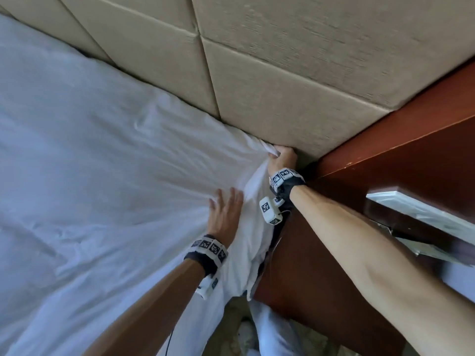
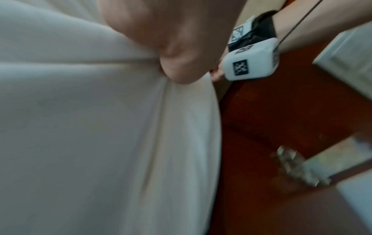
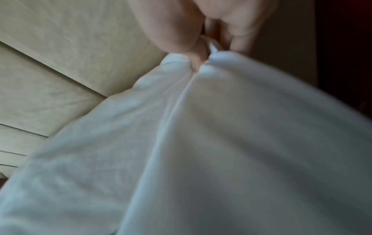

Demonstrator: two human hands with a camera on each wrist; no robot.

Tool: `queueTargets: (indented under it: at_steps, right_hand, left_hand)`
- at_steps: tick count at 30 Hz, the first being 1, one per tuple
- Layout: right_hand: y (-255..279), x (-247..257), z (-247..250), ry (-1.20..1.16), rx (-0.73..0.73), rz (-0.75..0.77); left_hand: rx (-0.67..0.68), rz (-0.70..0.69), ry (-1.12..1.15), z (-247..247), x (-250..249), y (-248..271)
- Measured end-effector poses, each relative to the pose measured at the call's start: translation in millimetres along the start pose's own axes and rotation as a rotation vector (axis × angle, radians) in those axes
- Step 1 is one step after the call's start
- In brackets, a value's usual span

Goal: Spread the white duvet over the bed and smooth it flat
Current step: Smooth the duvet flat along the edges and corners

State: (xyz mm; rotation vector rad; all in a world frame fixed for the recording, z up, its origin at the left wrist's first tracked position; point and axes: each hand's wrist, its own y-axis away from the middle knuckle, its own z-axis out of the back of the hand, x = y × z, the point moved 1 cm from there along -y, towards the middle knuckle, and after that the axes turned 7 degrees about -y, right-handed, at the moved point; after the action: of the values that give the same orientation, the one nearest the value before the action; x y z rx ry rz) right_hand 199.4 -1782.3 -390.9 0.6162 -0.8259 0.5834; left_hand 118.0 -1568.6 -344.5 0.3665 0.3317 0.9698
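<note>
at the foot of the beige padded panel headboard (image 1: 295, 73), the right hand (image 1: 281, 160) clenches a bunched corner of the white cotton duvet (image 1: 102, 163), which covers the bed below the headboard and drapes over its near edge. the left hand (image 1: 226, 214) lies flat on the duvet, fingers (image 1: 219, 199) straight, a little farther from the headboard. a reddish-brown wooden bedside unit (image 1: 359, 188) adjoins the headboard's right end.
</note>
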Motion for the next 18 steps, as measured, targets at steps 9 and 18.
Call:
queueTargets:
  at_steps: [9,18]
  right_hand:
    - [15,-29,3,0.286,0.387,-0.271]
    - [166,68,-8,0.53,0.611,0.359]
  left_hand:
    - [0.123,-0.021,-0.168,-41,23,12]
    - [0.017,0.317,0.046,9,99,164]
